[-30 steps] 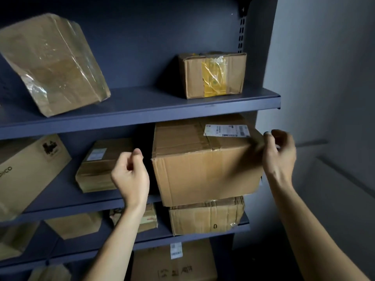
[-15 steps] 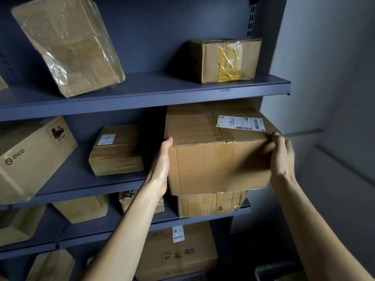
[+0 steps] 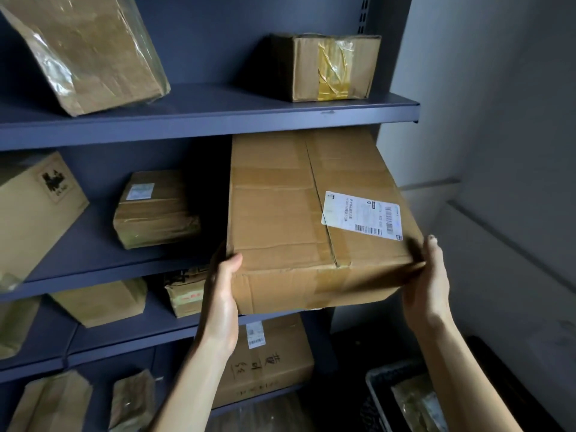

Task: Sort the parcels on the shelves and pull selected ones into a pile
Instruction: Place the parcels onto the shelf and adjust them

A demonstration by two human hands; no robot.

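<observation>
Left hand (image 3: 223, 294) is clamped on the near left corner of the large cardboard box (image 3: 280, 219), thumb hooked over the top edge, palm on the side. Right hand (image 3: 428, 285) is pressed flat against the near right side, fingers straight, thumb not seen. The box is located at the right end of the middle shelf (image 3: 93, 244), tight under the upper shelf (image 3: 218, 126), with its near end overhanging the shelf edge. It is judged the bulkiest parcel in view and probably heavy, though weight can't be confirmed. The board is judged stiff, but the front face is creased and dented, so corners are expected to give under a hard squeeze. Bare cardboard should grip fine. The taped centre seam (image 3: 330, 247) is likely slicker and best avoided. A side squeeze alone is considered marginal, so support under the bottom edges is advised once the overhang allows. The shipping label (image 3: 361, 215) is stuck on top toward the right edge, clear of both hands.
</observation>
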